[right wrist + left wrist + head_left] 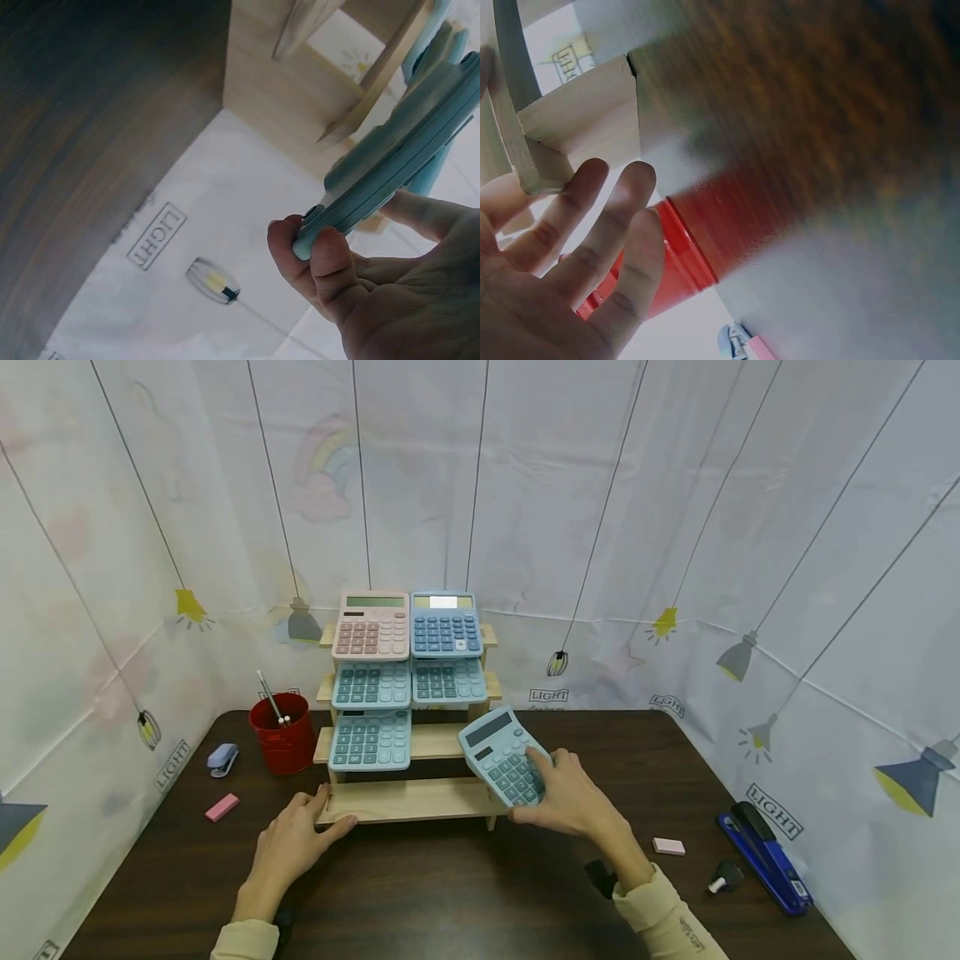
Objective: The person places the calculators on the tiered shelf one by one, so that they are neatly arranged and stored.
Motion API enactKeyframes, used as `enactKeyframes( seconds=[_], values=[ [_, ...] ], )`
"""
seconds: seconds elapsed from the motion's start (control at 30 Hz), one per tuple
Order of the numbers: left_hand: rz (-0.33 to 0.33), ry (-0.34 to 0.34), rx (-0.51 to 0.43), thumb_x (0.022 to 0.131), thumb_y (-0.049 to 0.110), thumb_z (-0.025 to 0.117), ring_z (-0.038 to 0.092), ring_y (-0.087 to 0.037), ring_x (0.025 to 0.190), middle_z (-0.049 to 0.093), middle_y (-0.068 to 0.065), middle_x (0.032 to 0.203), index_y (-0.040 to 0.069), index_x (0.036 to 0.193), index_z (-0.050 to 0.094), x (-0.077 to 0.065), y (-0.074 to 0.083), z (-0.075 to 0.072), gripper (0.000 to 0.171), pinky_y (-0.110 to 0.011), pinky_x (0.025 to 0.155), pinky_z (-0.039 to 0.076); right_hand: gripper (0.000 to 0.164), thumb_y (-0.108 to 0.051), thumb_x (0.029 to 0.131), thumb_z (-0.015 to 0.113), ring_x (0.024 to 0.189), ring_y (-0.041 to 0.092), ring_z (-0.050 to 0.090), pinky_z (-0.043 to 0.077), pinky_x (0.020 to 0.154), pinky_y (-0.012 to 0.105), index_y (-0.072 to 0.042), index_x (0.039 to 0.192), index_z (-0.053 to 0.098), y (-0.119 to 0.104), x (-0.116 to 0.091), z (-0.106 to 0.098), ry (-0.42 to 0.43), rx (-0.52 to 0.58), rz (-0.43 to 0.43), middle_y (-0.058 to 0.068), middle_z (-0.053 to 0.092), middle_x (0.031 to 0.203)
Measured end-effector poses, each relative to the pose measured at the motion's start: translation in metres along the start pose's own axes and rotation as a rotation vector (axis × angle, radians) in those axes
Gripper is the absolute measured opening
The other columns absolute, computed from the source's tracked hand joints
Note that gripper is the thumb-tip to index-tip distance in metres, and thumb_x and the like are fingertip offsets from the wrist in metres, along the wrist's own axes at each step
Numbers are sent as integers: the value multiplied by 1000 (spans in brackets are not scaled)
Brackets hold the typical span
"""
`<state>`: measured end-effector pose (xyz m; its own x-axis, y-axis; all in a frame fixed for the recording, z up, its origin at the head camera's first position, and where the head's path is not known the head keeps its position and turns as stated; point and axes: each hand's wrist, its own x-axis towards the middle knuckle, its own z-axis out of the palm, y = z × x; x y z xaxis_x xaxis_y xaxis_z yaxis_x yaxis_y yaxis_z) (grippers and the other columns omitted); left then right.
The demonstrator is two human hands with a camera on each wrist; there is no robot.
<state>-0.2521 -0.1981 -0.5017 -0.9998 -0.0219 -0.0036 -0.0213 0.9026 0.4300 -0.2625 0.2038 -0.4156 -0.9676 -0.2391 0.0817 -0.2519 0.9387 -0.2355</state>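
Observation:
A stepped wooden rack (408,802) carries several calculators. On top stand a pink calculator (372,627) and a blue calculator (447,625); light-blue ones sit on the tiers below. My right hand (566,793) grips another light-blue calculator (504,758) by its lower right edge. This calculator is tilted, overlapping the rack's right end in the head view; the right wrist view shows the calculator (390,150) edge-on between thumb and fingers. At the rack's lower left corner, my left hand (292,843) touches the wood with spread, relaxed fingers (626,199).
Left of the rack stands a red bucket (283,735) with pens. A small stapler (222,759) and a pink eraser (222,807) lie farther left. On the right are a pale eraser (669,847), a small dark object (725,877) and a blue stapler (767,858).

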Motion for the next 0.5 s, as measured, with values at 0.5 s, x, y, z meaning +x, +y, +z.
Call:
enactKeyframes(
  seconds=[0.5],
  values=[
    [-5, 2, 1, 81, 79, 59, 52, -23, 82, 59, -18, 120, 9, 154, 40, 0, 0, 0, 103, -40, 66, 50, 96, -69, 74, 67, 111, 29, 45, 46, 80, 39, -17, 152, 45, -27, 18, 3, -2, -63, -63, 20, 49, 134]
  ],
)
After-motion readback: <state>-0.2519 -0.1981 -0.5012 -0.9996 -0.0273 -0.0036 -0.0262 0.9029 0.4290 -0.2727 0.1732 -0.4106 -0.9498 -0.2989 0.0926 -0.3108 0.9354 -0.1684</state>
